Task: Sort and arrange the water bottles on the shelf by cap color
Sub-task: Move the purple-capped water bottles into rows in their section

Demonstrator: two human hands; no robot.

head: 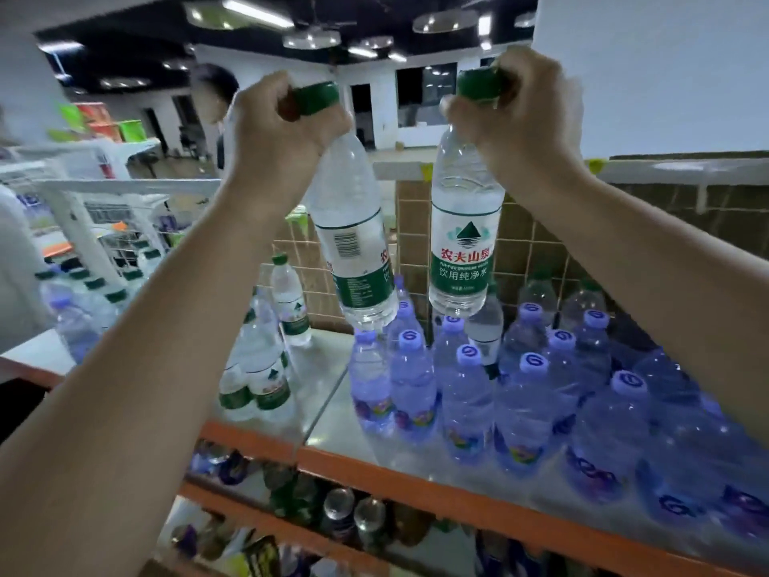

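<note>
Dark ceiling (pixel 137 64) far overhead, lit by round lamps (pixel 311 38) and strip lights (pixel 256 12). White wall (pixel 649 72) at right. Far doorway (pixel 362 114), dark windows (pixel 426 95). White wire racks (pixel 95 193) at left.

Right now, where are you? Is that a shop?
Probably a shop, or a room set up like one. An orange-edged shelf holds rows of purple-capped bottles and green-capped bottles, more drinks sit on the lower shelf, and white wire racks stand behind.
</note>
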